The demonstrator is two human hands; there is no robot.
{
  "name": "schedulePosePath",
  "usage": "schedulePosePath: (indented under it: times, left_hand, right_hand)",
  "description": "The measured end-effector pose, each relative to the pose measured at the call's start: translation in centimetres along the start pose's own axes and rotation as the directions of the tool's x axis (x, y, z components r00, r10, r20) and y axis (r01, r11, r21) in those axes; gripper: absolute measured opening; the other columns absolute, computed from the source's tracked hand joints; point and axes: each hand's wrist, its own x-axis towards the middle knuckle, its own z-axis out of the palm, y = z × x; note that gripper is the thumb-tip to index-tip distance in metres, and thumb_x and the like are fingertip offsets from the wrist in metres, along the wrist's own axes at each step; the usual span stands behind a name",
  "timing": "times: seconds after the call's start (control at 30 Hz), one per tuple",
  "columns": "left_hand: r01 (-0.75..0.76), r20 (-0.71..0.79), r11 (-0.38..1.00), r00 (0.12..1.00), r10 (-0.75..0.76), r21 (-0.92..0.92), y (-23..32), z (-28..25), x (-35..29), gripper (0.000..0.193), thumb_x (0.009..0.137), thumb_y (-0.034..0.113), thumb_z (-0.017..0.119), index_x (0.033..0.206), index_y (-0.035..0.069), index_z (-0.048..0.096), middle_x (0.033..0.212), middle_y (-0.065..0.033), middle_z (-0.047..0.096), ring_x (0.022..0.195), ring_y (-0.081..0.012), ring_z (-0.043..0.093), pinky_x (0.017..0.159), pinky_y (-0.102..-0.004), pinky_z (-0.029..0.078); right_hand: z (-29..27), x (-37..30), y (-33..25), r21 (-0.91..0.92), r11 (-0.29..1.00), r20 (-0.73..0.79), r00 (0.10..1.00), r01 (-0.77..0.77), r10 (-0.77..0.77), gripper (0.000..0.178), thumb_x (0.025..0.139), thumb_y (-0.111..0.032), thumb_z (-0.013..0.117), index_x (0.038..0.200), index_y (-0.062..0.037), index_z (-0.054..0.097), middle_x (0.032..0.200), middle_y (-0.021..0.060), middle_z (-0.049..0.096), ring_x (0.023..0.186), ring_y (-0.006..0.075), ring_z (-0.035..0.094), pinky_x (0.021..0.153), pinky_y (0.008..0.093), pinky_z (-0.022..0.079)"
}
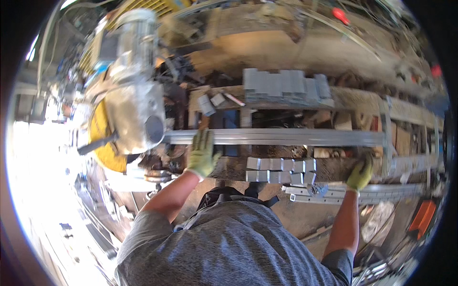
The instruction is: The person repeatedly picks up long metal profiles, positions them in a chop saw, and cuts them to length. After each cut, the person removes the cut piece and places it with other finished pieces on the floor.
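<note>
My left hand (pixel 201 155) lies flat on the long metal bar (pixel 286 137) beside the chop saw (pixel 129 114); right hand (pixel 360 174) grips near its far end. I'd keep the bar pressed flat and fingers off the blade line.

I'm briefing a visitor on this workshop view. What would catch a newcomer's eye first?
The big grey chop saw with its yellow blade guard, at upper left. A long metal bar runs right from it, with the gloved left hand laid on it and the gloved right hand near its far end. Rows of short cut metal pieces lie between the hands.
</note>
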Motion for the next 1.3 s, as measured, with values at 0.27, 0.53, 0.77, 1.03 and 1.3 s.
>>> schedulePosePath:
  times: [0.27,0.53,0.77,1.03,1.3]
  left_hand:
    - [-0.077,-0.286,0.977,0.958,0.017,-0.201,-0.5,3.4,-0.1,0.102,0.122,0.052,0.064,0.198,0.0,0.022,0.206,-0.0287,0.021,0.193,-0.0501,0.013,0.157,-0.0651,0.008]
    - [-0.291,-0.525,0.821,0.851,-0.012,-0.491,-8.5,2.4,-12.2,0.073,0.114,0.031,0.079,0.178,0.002,0.061,0.191,-0.0232,0.054,0.181,-0.0479,0.046,0.151,-0.0652,0.034]
    - [-0.024,-0.488,0.577,0.564,-0.666,-0.816,-21.6,10.1,-33.8,0.059,0.12,0.012,0.068,0.178,0.003,0.064,0.181,-0.025,0.065,0.17,-0.044,0.059,0.145,-0.0572,0.042]
    - [0.125,0.326,-0.313,0.108,-0.939,-0.942,-34.9,27.6,-38.3,0.062,0.132,0.048,0.063,0.166,-0.003,0.075,0.153,-0.0184,0.086,0.142,-0.0347,0.078,0.125,-0.0476,0.057]
    - [-0.215,0.601,-0.944,0.73,-0.325,-0.249,-34.7,33.0,-32.3,0.089,0.127,0.076,0.054,0.169,-0.001,0.068,0.16,-0.0234,0.08,0.149,-0.0458,0.074,0.136,-0.061,0.051]
  right_hand:
    - [0.5,0.9,2.4,-0.018,0.981,0.153,0.969,-0.194,0.194,0.053,0.128,-0.032,0.07,0.164,0.0063,0.075,0.168,0.0245,0.078,0.152,0.0418,0.074,0.132,0.0499,0.056]
    - [6.1,2.0,-16.2,0.157,0.977,0.136,0.983,-0.143,0.123,0.064,0.125,-0.035,0.076,0.177,0.0004,0.066,0.187,0.0237,0.063,0.177,0.0383,0.054,0.145,0.0495,0.043]
    - [11.7,-11.8,-47.5,0.382,0.768,0.498,0.585,0.515,-0.64,0.069,0.115,-0.033,0.079,0.175,-0.0009,0.065,0.183,0.0312,0.062,0.169,0.0534,0.058,0.144,0.0631,0.044]
    - [19.7,-19.5,-56.9,0.202,0.659,0.598,0.442,0.724,-0.669,0.1,0.115,-0.062,0.077,0.19,-0.0025,0.045,0.196,0.0329,0.044,0.181,0.0566,0.04,0.15,0.0645,0.032]
    - [21.1,-19.7,-54.3,0.128,0.649,0.648,0.432,0.75,-0.627,0.104,0.115,-0.062,0.075,0.194,-0.005,0.04,0.2,0.0301,0.038,0.186,0.0512,0.033,0.152,0.0649,0.026]
